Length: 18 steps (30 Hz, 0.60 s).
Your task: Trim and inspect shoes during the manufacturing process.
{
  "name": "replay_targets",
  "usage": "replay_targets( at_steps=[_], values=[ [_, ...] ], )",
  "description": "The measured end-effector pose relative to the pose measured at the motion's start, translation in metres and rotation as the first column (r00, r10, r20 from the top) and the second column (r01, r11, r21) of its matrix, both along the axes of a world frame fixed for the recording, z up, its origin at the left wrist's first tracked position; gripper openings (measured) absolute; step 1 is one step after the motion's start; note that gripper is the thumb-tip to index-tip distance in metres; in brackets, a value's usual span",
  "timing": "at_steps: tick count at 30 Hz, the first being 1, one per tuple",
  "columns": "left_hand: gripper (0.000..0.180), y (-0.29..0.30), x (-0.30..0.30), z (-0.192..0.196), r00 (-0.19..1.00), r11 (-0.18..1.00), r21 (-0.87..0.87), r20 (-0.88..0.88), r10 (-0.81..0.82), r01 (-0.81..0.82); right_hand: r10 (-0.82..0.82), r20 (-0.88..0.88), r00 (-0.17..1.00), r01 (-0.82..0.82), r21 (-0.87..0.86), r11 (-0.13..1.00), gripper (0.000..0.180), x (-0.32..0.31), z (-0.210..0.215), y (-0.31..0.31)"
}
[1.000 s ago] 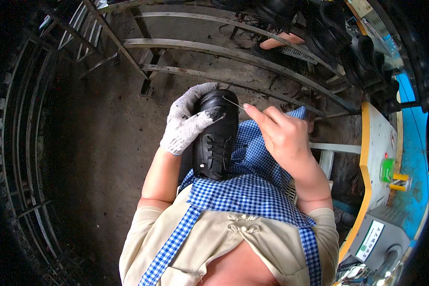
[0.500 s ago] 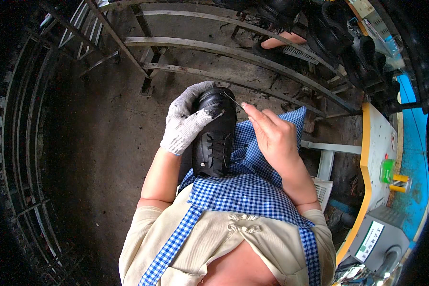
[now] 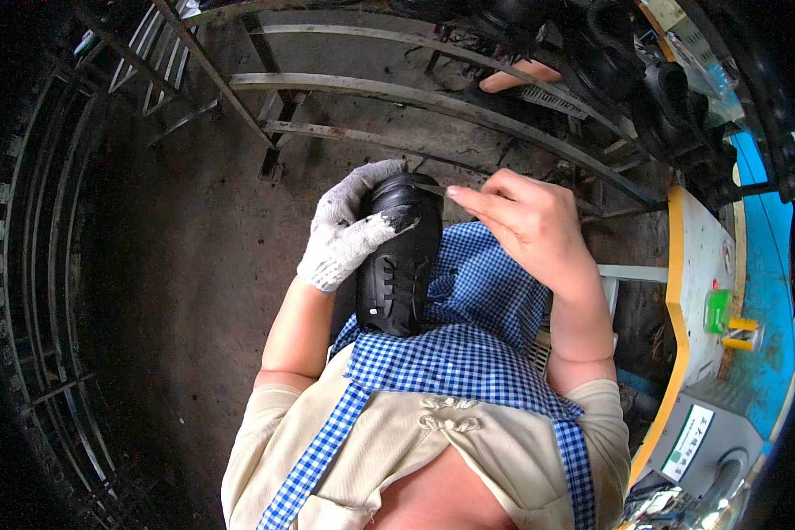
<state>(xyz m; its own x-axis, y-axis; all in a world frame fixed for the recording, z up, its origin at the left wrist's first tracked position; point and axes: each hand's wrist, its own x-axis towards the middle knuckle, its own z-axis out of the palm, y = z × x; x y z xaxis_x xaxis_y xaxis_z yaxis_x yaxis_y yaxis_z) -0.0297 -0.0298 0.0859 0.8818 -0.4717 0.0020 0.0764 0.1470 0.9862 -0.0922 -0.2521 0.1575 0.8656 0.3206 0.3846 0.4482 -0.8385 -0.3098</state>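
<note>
A black lace-up shoe [image 3: 400, 274] rests upright over my lap, its toe pointing away from me. My left hand [image 3: 349, 225], in a white knit glove with dark smudges, is closed around the toe end from the left. The thumb lies across the top of the toe. My bare right hand [image 3: 526, 216] pinches a thin, pointed metal tool [image 3: 432, 188] between thumb and fingers. Its tip meets the toe edge on the right side. The exact kind of tool is too small to make out.
Metal rack rails [image 3: 353, 81] cross in front of me, with black shoes [image 3: 605, 66] at the upper right. More racking [image 3: 40, 265] stands along the left. On my right are a yellow-edged white table [image 3: 693, 274], a green item [image 3: 718, 308] and a grey machine [image 3: 711, 433].
My right hand has risen and turned, its elbow swinging outward, so the tool now lies flatter against the toe edge. My left hand and the shoe have barely moved.
</note>
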Motion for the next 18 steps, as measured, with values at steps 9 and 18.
replay_targets(
  at_steps=[9,18],
  values=[
    [0.059,0.002,0.0,0.003,1.0,1.0,-0.018,0.006,0.001,0.0,0.063,-0.044,0.997,-0.063,0.013,0.998,0.027,0.0,0.007,-0.014],
    [0.058,-0.002,0.0,0.005,1.0,1.0,-0.005,0.007,-0.017,0.017,0.101,-0.071,0.992,-0.096,0.076,0.993,0.025,0.004,0.003,-0.017]
  ],
)
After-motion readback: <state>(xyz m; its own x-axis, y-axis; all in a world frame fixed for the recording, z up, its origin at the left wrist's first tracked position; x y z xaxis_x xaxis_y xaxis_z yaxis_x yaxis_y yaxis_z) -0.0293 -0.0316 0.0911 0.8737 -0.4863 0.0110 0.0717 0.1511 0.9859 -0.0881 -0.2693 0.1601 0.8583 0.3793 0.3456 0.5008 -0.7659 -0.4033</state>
